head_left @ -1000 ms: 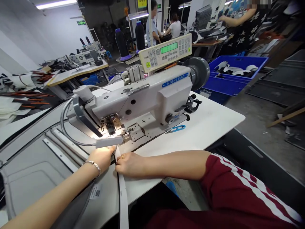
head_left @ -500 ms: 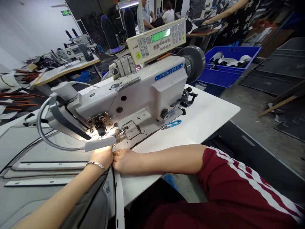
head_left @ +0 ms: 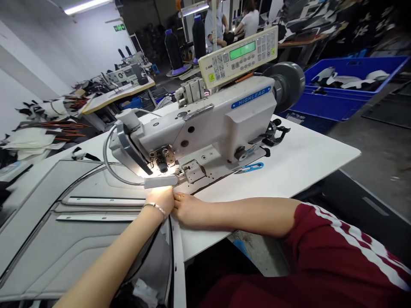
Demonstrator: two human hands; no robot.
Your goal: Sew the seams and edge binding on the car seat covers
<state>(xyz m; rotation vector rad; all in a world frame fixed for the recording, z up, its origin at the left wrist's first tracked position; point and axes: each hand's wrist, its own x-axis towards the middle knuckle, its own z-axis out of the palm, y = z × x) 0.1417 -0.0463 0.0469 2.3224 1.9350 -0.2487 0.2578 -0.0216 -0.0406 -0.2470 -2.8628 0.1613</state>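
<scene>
Under the head of a sewing machine (head_left: 208, 124) lies a grey padded fabric panel (head_left: 80, 252) with black piping and white strips. My left hand (head_left: 161, 199), with a bracelet at the wrist, is closed on the panel's edge just in front of the needle area; its fingertips are hidden by the lamp and the glare. Touching it from the right, my right hand (head_left: 190, 210) has its fingers bent and pressed together on the upper end of a white edging strip (head_left: 177, 261). The strip runs down from both hands toward my lap. A small lamp (head_left: 160, 182) lights this spot.
Blue thread snips (head_left: 252, 167) lie on the white table (head_left: 289, 158). A control panel (head_left: 239, 55) sits above the machine. Behind it stand black thread cones (head_left: 173, 53). At the right is a blue crate (head_left: 353, 100) with fabric pieces. Other people work in the background.
The view has swung left, so the machine and both hands appear further right. Both hands stay together at the panel's edge, and more of the panel shows at left.
</scene>
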